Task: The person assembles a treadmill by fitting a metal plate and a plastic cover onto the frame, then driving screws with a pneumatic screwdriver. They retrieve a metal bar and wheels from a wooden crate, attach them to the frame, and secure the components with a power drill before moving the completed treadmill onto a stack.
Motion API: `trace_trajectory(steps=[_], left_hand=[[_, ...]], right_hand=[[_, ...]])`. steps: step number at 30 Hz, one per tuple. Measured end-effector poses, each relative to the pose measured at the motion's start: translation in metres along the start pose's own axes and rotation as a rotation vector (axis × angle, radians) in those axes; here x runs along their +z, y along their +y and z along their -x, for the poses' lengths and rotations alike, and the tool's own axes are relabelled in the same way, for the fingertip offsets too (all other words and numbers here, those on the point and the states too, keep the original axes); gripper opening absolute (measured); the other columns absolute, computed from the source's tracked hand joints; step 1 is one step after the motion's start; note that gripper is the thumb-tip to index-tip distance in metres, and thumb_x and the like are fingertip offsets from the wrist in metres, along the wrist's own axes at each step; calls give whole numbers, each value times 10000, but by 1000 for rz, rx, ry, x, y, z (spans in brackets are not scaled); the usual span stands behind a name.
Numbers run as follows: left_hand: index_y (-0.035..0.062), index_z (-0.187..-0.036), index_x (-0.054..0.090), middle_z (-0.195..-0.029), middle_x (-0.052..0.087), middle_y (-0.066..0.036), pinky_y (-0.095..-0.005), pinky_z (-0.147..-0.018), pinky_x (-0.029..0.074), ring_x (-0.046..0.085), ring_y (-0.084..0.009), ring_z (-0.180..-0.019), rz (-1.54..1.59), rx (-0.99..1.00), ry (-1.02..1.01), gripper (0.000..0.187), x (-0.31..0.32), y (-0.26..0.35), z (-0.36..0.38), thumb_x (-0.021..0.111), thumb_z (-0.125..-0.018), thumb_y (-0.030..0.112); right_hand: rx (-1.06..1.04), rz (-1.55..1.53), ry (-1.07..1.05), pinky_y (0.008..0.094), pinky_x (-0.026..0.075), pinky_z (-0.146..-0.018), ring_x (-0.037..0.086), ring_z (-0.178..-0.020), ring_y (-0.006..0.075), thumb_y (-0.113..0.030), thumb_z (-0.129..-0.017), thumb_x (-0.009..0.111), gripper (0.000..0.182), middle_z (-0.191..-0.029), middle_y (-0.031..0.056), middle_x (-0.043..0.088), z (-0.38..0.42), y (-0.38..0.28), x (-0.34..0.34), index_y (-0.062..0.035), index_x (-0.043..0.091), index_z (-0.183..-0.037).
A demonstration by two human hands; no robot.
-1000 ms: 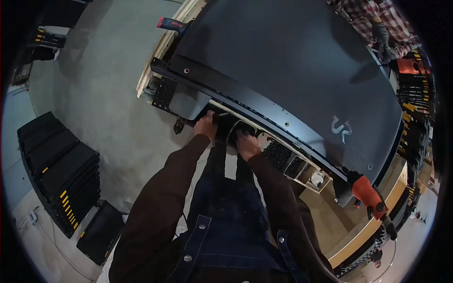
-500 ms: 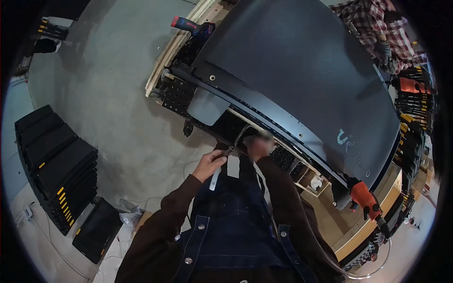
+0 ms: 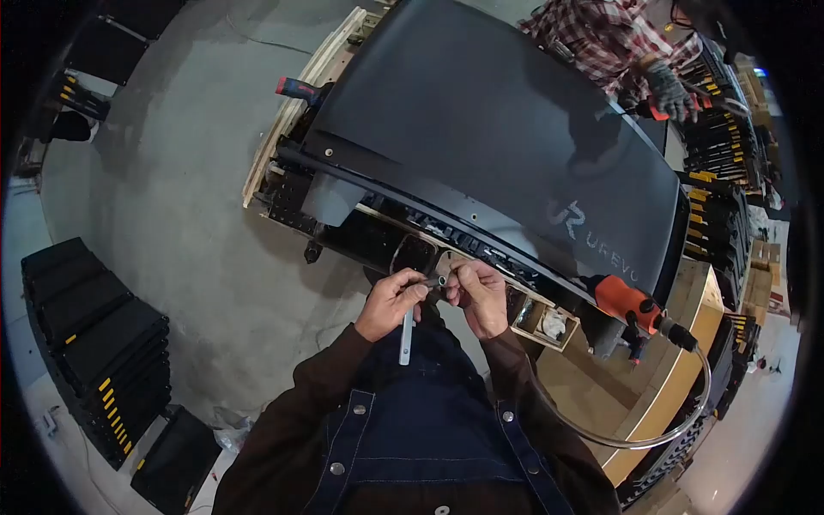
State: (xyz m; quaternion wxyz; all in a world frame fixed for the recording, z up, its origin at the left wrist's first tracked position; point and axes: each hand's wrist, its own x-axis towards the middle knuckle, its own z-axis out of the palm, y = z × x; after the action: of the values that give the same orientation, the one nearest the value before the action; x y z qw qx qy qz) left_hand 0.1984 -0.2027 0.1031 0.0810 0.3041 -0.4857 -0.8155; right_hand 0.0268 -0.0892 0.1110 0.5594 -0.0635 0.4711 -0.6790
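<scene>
My left hand [image 3: 391, 302] is closed round a metal part with a flat light-coloured bar [image 3: 405, 340] hanging down and a round tube end [image 3: 441, 281] pointing right. My right hand [image 3: 481, 296] is beside that tube end, its thumb and fingers pinched together; whatever they hold is too small to make out. Both hands are in front of the near edge of a large dark panel [image 3: 481, 103] with white lettering, above my blue apron [image 3: 421, 412].
An orange power tool [image 3: 627, 305] with a clear hose lies at the panel's right corner. A red and black tool [image 3: 300, 89] is at the left. A small parts box [image 3: 542, 321] sits nearby. Across stands a co-worker in a checked shirt [image 3: 592, 43]. Black panels [image 3: 103, 335] are stacked left.
My right hand has come away from the dark opening by the panel's edge to the tube end in my left hand. The view has shifted, and the co-worker's gloved hand is now on an orange tool.
</scene>
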Motion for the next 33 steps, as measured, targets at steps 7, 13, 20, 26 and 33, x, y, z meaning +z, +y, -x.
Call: trace_trajectory(steps=[7, 13, 20, 26, 33], left_hand=[[-16, -1115, 586, -918, 629, -49, -256, -637, 526, 632, -113, -688, 0, 171, 18, 244, 62, 20, 12, 621, -1003, 198], [-19, -1129, 566, -963, 633, -68, -267, -674, 531, 651, -137, -766, 50, 326, 39, 240, 109, 17, 21, 621, -1002, 177], [-9, -1198, 611, -1009, 653, -130, -306, -716, 530, 682, -220, -831, -437, 660, 331, 243, 157, 16, 27, 621, -964, 58], [46, -1227, 630, -1036, 651, -167, -371, -699, 534, 655, -368, -872, -660, 698, 470, 310, 190, 4, 20, 598, -924, -9], [0, -1214, 584, -922, 634, -65, -287, -560, 498, 614, -146, -675, -75, 321, 222, 240, 220, -15, 1, 560, -1006, 118]], right_hand=[[-203, 66, -2, 264, 510, -636, 627, -714, 142, -134, -972, 660, 187, -874, 78, 654, 49, -32, 0, 24, 678, -1071], [-657, 404, 47, 267, 508, -623, 623, -700, 164, 43, -889, 687, 143, -892, 107, 648, 76, -55, 2, 41, 686, -1032], [-1142, 979, 182, 291, 517, -627, 656, -709, 232, 43, -803, 769, 219, -860, 135, 661, 95, -67, -13, -1, 679, -997], [-1052, 930, 347, 257, 469, -607, 598, -681, 170, 30, -852, 735, 126, -840, 115, 627, 102, -53, -37, 23, 658, -951], [-1039, 985, 349, 275, 472, -648, 585, -719, 170, 11, -910, 674, 73, -868, 104, 623, 101, -60, -87, 22, 612, -946]])
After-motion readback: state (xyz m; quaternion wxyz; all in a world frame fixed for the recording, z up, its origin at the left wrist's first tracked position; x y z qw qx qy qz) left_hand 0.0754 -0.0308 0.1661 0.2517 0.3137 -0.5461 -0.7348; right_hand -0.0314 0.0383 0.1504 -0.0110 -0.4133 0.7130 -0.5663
